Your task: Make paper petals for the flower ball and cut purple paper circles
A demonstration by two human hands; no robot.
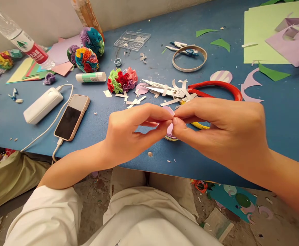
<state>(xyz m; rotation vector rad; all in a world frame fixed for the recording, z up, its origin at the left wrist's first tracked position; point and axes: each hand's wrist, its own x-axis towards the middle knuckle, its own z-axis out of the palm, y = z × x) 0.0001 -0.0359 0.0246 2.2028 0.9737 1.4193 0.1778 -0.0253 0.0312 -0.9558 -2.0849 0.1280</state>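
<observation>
1. Blue table (pixel 16 119): the work surface, strewn with paper scraps; its near edge runs just below the person's hands.
2. Light green paper sheet (pixel 257 37): lies flat at the far right corner, with cut lilac paper (pixel 290 44) resting on top of it.
3. Right hand (pixel 223 131): held over the near edge of the table, thumb and forefinger pressed shut on a small lilac paper disc (pixel 170 128); the other fingers are curled beneath.
4. Left hand (pixel 131 133): meets the right hand fingertip to fingertip, thumb and forefinger pinched closed on the same disc from the opposite side.
5. Red-handled scissors (pixel 216 87): lie on the table just behind the hands, blades pointing left among white paper strips.
6. Smartphone (pixel 72 117): lies face up to the left of the left hand, joined by a white cable to a white power bank (pixel 43 105) beside it.
7. Plastic bottle (pixel 18 37): tilted at the far left, above a stack of coloured sheets.
8. Paper flower balls: a blue and purple one (pixel 93 39) and a multicoloured one (pixel 86 59) sit near the wall; a red, green and pink one (pixel 121 80) sits nearer the middle.
9. Tape ring (pixel 189 58): lies flat at far centre, beside a clear plastic case (pixel 132 40).
10. Glue stick (pixel 91 77): lies on its side, just left of the nearest flower ball.
11. Lilac paper disc: held between both hands' fingertips, just above the table; how far it is folded cannot be told.
</observation>
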